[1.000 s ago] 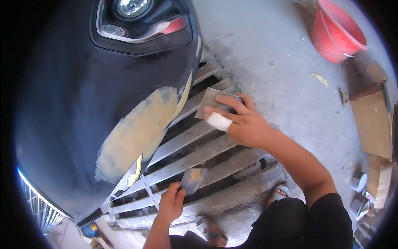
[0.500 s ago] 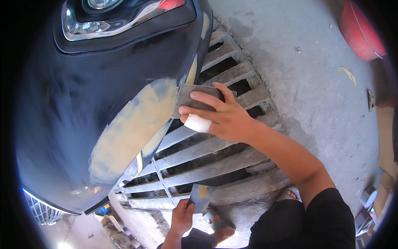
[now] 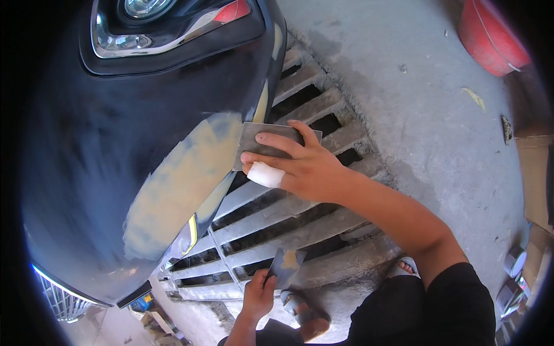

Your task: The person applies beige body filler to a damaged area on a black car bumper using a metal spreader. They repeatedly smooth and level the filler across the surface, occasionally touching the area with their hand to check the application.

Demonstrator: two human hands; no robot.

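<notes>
A dark car bumper (image 3: 115, 144) takes up the left side, with a large cream patch of filler (image 3: 179, 187) spread over its corner. My right hand (image 3: 303, 167), one finger wrapped in a white bandage, grips a flat grey metal scraper (image 3: 277, 134). The scraper's left edge meets the right end of the patch, at the bumper's edge. Lower down, my left hand (image 3: 258, 295) pinches a second flat spreader (image 3: 285, 266) by its handle end. A dab of cream filler lies on that spreader.
Under the bumper's side runs a slatted concrete drain grate (image 3: 300, 210) with dark gaps. A red bucket (image 3: 493, 37) stands at the far right on the concrete floor. Cardboard (image 3: 534, 179) and cans (image 3: 513, 262) sit along the right edge. The car's headlight (image 3: 173, 29) is above.
My right hand and its scraper have shifted slightly left and down in view, still at the bumper's edge. The spreader in my left hand has turned a little and moved right.
</notes>
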